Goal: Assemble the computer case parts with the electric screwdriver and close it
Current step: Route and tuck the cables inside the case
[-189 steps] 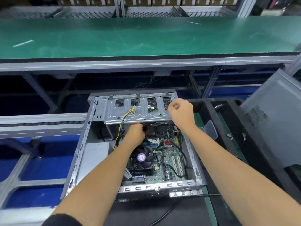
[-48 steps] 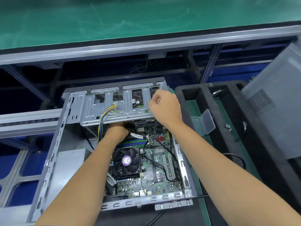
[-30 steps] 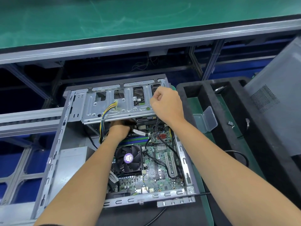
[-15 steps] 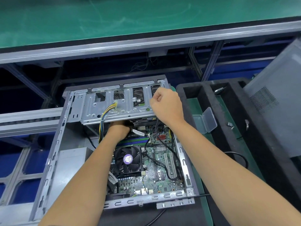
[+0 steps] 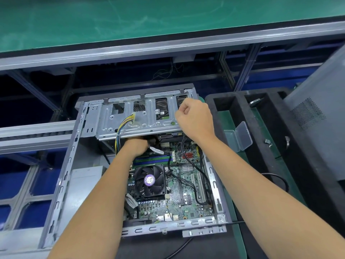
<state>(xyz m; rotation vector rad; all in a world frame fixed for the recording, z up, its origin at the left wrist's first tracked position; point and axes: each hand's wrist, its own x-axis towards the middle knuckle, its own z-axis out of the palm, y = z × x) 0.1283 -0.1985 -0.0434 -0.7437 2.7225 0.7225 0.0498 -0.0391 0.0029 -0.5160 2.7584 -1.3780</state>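
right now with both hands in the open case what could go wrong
The left hand reaches under the metal drive cage, fingers hidden beside a black cable; if the cage drops, it could pinch fingers or wiring. The yellow and black wire bundle runs over the cage's near edge, where sheet metal might chafe it. The right hand is fisted at the cage's right end; a slip could knock the motherboard below.

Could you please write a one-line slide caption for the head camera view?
Right hand grips the grey metal drive cage of an open computer case; left hand reaches beneath it.
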